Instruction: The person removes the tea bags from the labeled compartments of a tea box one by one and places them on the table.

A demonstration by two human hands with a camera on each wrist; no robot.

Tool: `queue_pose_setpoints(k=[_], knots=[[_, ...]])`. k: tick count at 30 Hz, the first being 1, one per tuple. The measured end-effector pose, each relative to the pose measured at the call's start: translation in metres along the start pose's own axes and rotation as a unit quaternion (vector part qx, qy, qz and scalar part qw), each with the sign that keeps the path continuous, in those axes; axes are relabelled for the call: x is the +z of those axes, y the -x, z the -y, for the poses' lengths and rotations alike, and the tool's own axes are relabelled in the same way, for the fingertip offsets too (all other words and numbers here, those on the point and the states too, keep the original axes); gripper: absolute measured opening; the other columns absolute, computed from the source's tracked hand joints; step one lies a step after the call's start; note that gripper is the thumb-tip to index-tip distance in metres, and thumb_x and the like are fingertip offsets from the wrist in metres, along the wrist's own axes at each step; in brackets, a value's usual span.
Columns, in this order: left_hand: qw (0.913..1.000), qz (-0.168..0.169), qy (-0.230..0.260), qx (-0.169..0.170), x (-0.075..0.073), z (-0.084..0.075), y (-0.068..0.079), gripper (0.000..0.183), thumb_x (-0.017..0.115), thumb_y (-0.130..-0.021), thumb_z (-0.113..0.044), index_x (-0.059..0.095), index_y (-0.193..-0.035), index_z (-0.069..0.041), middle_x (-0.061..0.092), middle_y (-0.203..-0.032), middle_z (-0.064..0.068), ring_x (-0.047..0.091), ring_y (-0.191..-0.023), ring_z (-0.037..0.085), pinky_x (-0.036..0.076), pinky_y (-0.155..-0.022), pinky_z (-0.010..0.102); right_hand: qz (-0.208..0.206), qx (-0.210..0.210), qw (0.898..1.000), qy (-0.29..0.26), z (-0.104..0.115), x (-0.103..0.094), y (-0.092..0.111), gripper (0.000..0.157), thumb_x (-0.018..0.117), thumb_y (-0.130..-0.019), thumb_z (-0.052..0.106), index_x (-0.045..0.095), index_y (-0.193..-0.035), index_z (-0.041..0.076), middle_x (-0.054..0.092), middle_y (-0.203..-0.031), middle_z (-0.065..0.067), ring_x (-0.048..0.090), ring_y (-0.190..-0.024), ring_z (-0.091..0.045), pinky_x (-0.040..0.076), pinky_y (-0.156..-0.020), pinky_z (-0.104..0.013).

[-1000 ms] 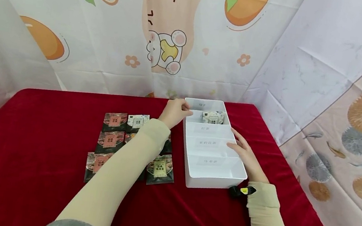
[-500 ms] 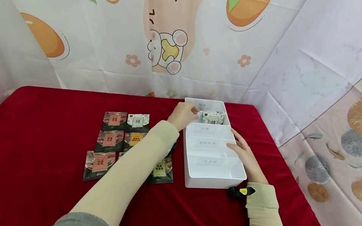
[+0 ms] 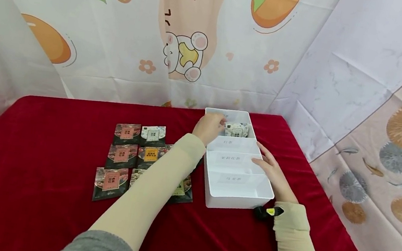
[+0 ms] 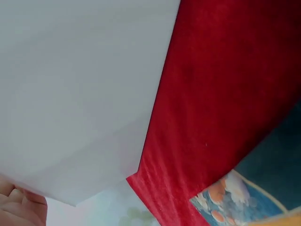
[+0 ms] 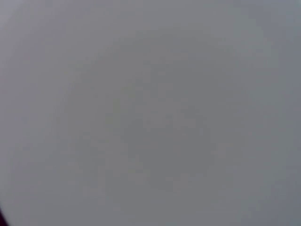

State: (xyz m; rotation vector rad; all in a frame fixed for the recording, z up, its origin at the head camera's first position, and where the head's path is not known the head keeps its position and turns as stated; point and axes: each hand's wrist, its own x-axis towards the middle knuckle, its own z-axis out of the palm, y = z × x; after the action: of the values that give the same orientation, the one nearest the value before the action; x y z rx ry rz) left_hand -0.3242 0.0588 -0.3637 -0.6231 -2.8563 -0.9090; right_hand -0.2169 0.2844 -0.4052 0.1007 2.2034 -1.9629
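Note:
A long white divided box (image 3: 213,174) stands on the red cloth, its compartments labelled in Chinese. A white patterned tea packet (image 3: 236,130) stands in its second compartment from the back. My left hand (image 3: 209,127) reaches over the box's left rim, fingers bent, fingertips right at the packet's left edge; I cannot tell whether they pinch it. In the left wrist view, the hand's bent fingers (image 4: 21,207) show at the lower left beside the white box wall. My right hand (image 3: 274,175) holds the box's right side, thumb over the rim. Only blurred white fills the right wrist view.
Left of the box, tea packets lie in rows: red-labelled packets (image 3: 122,154), a white one (image 3: 153,135), a yellow-labelled one (image 3: 150,154) and a green-labelled one (image 3: 181,190) partly under the left forearm. Printed curtains (image 3: 119,47) hang behind the red-covered table (image 3: 48,156).
My left hand has moved right, from beside the box's left rim to over the compartment with the white packet. The right hand, the box and the packet have stayed in place.

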Motion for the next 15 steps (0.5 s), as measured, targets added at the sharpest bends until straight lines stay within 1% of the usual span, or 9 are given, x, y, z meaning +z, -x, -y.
queue_pose_setpoints(k=[3, 6, 9, 15], knots=[[0.9999, 0.009, -0.013, 0.007, 0.0035, -0.0001, -0.0004, 0.032, 0.067, -0.095, -0.019, 0.067, -0.126, -0.011, 0.071, -0.12, 0.003, 0.066, -0.113, 0.018, 0.053, -0.096, 0.031, 0.003, 0.0, 1.0, 0.0, 0.0003, 0.0016, 0.0001, 0.064, 0.053, -0.103, 0.025, 0.023, -0.158, 0.03, 0.044, -0.143, -0.009, 0.062, -0.101, -0.007, 0.053, -0.085, -0.025], [0.9996, 0.011, -0.025, 0.008, 0.0053, 0.0001, -0.0015, 0.036, 0.07, -0.093, -0.021, 0.066, -0.127, -0.01, 0.07, -0.121, 0.004, 0.065, -0.115, 0.019, 0.052, -0.097, 0.031, 0.003, -0.001, 1.0, 0.002, 0.0013, 0.0025, 0.0006, 0.064, 0.053, -0.103, 0.025, 0.022, -0.158, 0.03, 0.045, -0.141, -0.008, 0.063, -0.1, -0.007, 0.054, -0.084, -0.025], [0.999, 0.01, -0.041, 0.011, 0.0064, 0.0015, -0.0039, 0.041, 0.071, -0.093, -0.022, 0.064, -0.131, -0.01, 0.07, -0.123, 0.003, 0.064, -0.116, 0.019, 0.051, -0.099, 0.031, 0.001, 0.002, 1.0, 0.005, 0.0027, 0.0027, 0.0009, 0.063, 0.053, -0.103, 0.026, 0.023, -0.158, 0.032, 0.047, -0.139, -0.005, 0.063, -0.1, -0.007, 0.054, -0.083, -0.026], [0.9978, 0.025, -0.061, 0.01, 0.0057, -0.0004, -0.0051, 0.044, 0.07, -0.093, -0.019, 0.062, -0.135, -0.01, 0.069, -0.125, 0.005, 0.064, -0.118, 0.02, 0.049, -0.102, 0.034, -0.001, 0.005, 1.0, -0.002, 0.0018, 0.0023, 0.0009, 0.063, 0.054, -0.102, 0.028, 0.025, -0.157, 0.034, 0.047, -0.136, -0.001, 0.061, -0.104, -0.009, 0.053, -0.085, -0.026]])
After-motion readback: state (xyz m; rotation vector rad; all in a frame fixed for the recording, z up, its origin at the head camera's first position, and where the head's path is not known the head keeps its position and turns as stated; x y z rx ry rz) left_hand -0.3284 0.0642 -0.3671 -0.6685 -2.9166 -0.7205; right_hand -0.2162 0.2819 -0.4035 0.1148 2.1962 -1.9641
